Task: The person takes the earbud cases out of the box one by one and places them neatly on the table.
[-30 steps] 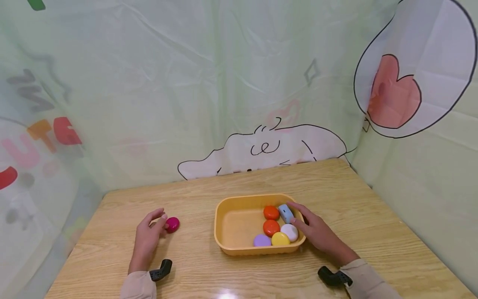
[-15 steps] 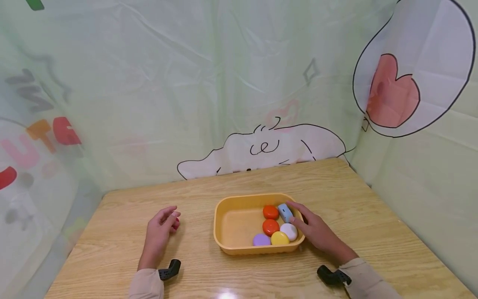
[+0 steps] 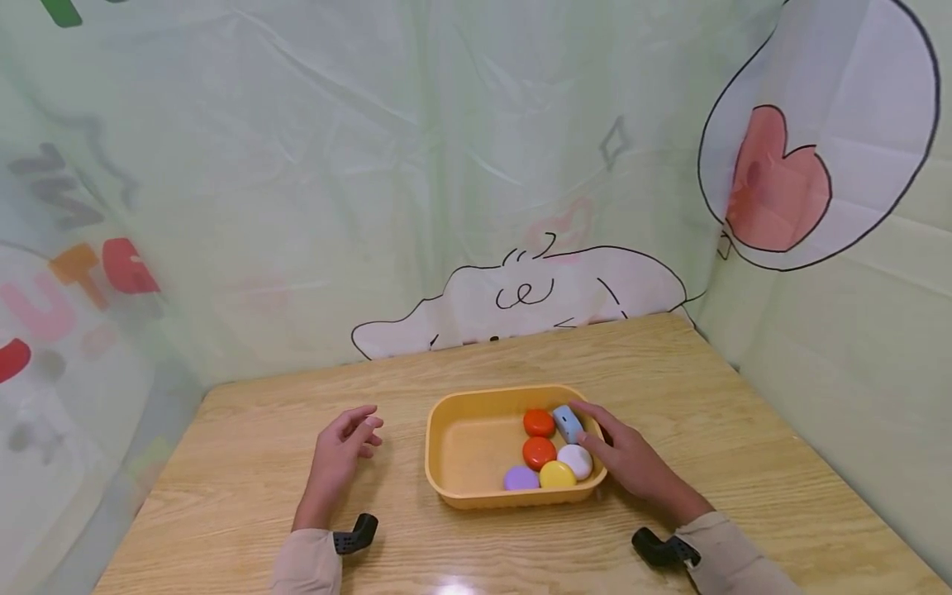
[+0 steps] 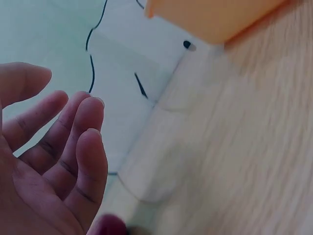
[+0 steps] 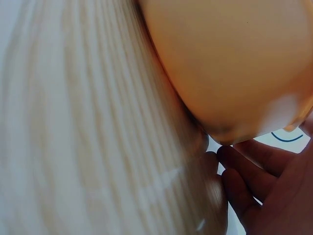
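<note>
In the head view my left hand [image 3: 345, 448] is over the table left of a yellow plastic tray [image 3: 476, 397], palm towards it, fingers loosely bent. Near the little finger a blurred magenta round piece [image 4: 110, 224] shows at the bottom of the left wrist view; in the head view the hand hides it. My right hand [image 3: 623, 453] holds the tray's right end, thumb at the rim and other fingers along the outside wall. Inside are two red round pieces [image 3: 539, 453], a light blue block [image 3: 568, 425], and white [image 3: 575, 461], yellow [image 3: 558, 474] and lilac [image 3: 521, 478] pieces.
Everything stands on a wood-grain table [image 3: 416, 554]. A pale printed curtain [image 3: 335, 207] hangs along its back and right side. Black camera mounts [image 3: 357, 535] sit on both wrists.
My left hand has moved right towards the tray and now covers the magenta piece, which was visible beside its fingertips. The right hand and the tray have stayed in place.
</note>
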Motion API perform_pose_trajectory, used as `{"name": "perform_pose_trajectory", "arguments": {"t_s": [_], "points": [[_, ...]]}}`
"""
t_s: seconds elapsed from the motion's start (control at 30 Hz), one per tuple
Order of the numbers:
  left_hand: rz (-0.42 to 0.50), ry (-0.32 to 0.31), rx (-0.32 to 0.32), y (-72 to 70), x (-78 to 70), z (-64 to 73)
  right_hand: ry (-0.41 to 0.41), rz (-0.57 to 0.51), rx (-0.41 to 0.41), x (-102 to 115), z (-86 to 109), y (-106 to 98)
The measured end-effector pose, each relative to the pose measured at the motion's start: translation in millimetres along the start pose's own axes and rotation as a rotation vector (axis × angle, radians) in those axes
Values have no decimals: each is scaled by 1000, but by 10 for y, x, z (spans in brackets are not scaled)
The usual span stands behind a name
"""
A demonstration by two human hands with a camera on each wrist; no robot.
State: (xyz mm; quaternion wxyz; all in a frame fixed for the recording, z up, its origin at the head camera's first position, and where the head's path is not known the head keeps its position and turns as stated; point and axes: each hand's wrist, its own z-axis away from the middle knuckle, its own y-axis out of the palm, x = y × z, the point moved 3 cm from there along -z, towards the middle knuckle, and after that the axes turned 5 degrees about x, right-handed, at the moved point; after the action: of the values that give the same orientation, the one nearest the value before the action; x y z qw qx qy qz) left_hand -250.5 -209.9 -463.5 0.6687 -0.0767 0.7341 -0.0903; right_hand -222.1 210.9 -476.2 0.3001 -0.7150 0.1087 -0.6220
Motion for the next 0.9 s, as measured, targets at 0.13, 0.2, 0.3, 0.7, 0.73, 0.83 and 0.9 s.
{"name": "perform_pose_trajectory", "arguments": {"t_s": [0.13, 0.2, 0.3, 0.7, 0.73, 0.83, 0.9], "points": [[42, -6, 57, 103, -84, -65, -23, -12, 2, 12, -28, 12], [71, -3, 93, 159, -132, -93, -29, -15, 1, 14, -38, 16], [122, 6, 147, 238, -197, -121, -30, -20, 2, 3, -46, 21], [211, 47, 358, 548, -466, -226, -23, -19, 5, 20, -19, 7], [202, 46, 382, 575, -479, -239, -20, -21, 5, 20, -14, 5], [169, 42, 463, 664, -513, -283, -11, -25, 6, 16, -3, 1], [142, 41, 518, 724, -545, -308, -7, -26, 5, 13, 5, -4]]}}
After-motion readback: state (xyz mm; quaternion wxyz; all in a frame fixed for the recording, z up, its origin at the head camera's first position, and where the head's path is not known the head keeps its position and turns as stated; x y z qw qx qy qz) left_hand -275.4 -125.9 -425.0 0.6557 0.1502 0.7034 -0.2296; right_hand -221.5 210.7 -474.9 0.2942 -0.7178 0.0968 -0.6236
